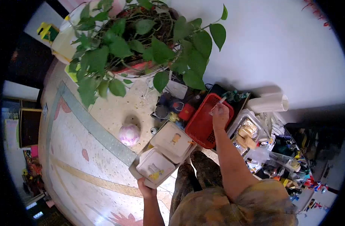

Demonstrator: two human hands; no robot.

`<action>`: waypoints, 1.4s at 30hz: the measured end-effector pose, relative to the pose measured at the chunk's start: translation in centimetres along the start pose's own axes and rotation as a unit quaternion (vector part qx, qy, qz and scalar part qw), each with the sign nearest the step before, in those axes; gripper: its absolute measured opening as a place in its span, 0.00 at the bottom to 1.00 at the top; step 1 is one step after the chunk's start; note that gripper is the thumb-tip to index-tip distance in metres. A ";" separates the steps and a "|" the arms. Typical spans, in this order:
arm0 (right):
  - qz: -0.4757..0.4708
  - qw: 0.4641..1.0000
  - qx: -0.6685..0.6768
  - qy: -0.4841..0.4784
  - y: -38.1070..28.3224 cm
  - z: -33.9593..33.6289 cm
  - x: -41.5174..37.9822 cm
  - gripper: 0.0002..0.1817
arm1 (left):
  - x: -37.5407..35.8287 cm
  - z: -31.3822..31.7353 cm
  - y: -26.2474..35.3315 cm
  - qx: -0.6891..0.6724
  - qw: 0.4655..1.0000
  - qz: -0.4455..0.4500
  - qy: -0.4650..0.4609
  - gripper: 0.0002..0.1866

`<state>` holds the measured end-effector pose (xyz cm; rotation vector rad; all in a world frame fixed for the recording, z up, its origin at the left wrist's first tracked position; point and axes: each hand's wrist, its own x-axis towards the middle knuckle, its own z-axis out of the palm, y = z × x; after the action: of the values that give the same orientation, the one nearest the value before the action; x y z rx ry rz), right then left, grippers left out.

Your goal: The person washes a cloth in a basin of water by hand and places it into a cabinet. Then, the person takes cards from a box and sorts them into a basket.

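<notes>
My left hand (pixel 147 189) grips the near corner of a pale, shallow box (pixel 133 170). Inside it lie two whitish, rounded-corner containers or lids, one with a yellow picture (pixel 150 162) and another with a small brown figure (pixel 168 137). Over a red plastic basket (pixel 202 130) is my right hand (pixel 220 113), its fingers drawn together. A small pale thing shows at the fingertips, too small to name. Few details of the basket's inside can be made out, as my right arm covers part of it.
A large leafy plant (pixel 121 43) stands in a pot ahead. A pink-white ball (pixel 129 134) and a can (pixel 154 130) are on the floor. Right of the basket are a clear tray of brownish pieces (pixel 246 135), a paper roll (pixel 270 103) and heaped small items.
</notes>
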<state>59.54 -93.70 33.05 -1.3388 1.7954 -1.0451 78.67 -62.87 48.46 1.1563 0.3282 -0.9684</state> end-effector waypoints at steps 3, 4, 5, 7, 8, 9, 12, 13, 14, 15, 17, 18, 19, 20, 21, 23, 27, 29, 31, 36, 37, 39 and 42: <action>-0.173 0.984 -0.017 -0.031 -8.2 -4.9 -1.0 0.11 | 0.3 -0.8 0.0 -0.019 0.999 0.013 -0.025 0.30; -0.217 0.974 0.032 -0.065 -9.7 -6.2 -1.4 0.11 | 0.1 -0.8 0.3 -0.019 0.999 0.019 -0.029 0.30; -0.268 0.960 -0.001 -0.086 -10.7 -7.1 -1.2 0.16 | -0.1 -0.5 0.6 0.003 0.998 0.029 -0.057 0.30; -0.286 0.949 0.017 -0.128 -13.7 -9.3 -1.7 0.19 | -0.1 -0.8 0.8 -0.016 0.998 0.027 -0.063 0.30; -0.298 0.939 0.032 -0.171 -15.2 -10.4 -2.0 0.22 | -0.1 -0.9 0.8 -0.029 0.997 0.020 -0.066 0.29; -0.306 0.936 0.033 -0.172 -16.6 -11.4 -2.2 0.22 | -0.3 -0.7 0.9 -0.028 0.996 0.037 -0.081 0.29; -0.377 0.898 0.053 -0.223 -20.2 -14.4 -3.3 0.25 | 0.1 -0.7 0.7 -0.017 0.997 0.041 -0.067 0.28; -0.401 0.888 0.036 -0.221 -21.4 -15.2 -3.8 0.26 | -0.1 -0.5 0.9 -0.026 0.996 0.040 -0.078 0.27; -0.424 0.878 0.021 -0.221 -22.4 -15.8 -4.6 0.27 | -0.2 -0.7 0.8 -0.032 0.996 0.044 -0.071 0.27; -0.438 0.872 0.007 -0.220 -23.3 -16.4 -5.1 0.27 | 0.1 -1.1 0.7 -0.031 0.995 0.045 -0.086 0.28; -0.441 0.867 0.004 -0.231 -25.1 -17.6 -6.4 0.26 | -0.2 -1.1 1.0 -0.035 0.994 0.054 -0.093 0.29; -0.440 0.868 -0.004 -0.229 -25.8 -18.1 -7.0 0.26 | -0.5 -0.4 1.1 -0.031 0.995 0.056 -0.082 0.28; -0.473 0.852 -0.011 -0.224 -26.3 -18.4 -7.3 0.26 | -0.8 0.1 1.2 -0.027 0.995 0.057 -0.072 0.27; -0.477 0.849 -0.009 -0.229 -26.5 -18.5 -7.9 0.26 | -1.0 0.2 1.2 -0.031 0.995 0.062 -0.068 0.27; -0.475 0.845 -0.007 -0.245 -26.8 -18.4 -8.4 0.26 | -0.8 0.3 1.1 -0.031 0.992 0.082 -0.086 0.28; -0.468 0.841 0.009 -0.272 -27.4 -18.0 -9.7 0.27 | -1.0 0.6 1.2 -0.045 0.986 0.097 -0.127 0.30; -0.436 0.827 0.044 -0.353 -28.2 -16.0 -12.6 0.24 | -1.9 1.3 1.2 -0.067 0.987 0.071 -0.127 0.37; -0.409 0.819 0.070 -0.396 -28.6 -14.6 -14.3 0.24 | -2.5 2.1 1.4 -0.071 0.983 0.102 -0.135 0.37; -0.365 0.801 0.113 -0.462 -28.1 -12.9 -15.5 0.24 | -3.6 3.6 1.7 -0.062 0.980 0.130 -0.141 0.36; -0.229 0.809 0.128 -0.526 -26.2 -9.5 -16.8 0.24 | -4.2 4.4 1.2 -0.062 0.975 0.122 -0.174 0.35; -0.243 0.819 0.126 -0.505 -25.8 -9.0 -16.8 0.23 | -3.8 4.0 0.7 -0.062 0.976 0.112 -0.176 0.35; -0.267 0.832 0.122 -0.470 -25.1 -8.3 -16.6 0.20 | -3.8 3.9 0.6 -0.050 0.977 0.103 -0.180 0.34; -0.209 0.861 0.170 -0.431 -24.8 -8.3 -17.0 0.20 | -4.3 4.5 0.7 -0.068 0.987 0.059 -0.131 0.32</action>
<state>67.70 -79.43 59.58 -1.6355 0.6393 -0.7211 75.64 -64.78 53.63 0.9015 0.1111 -0.9641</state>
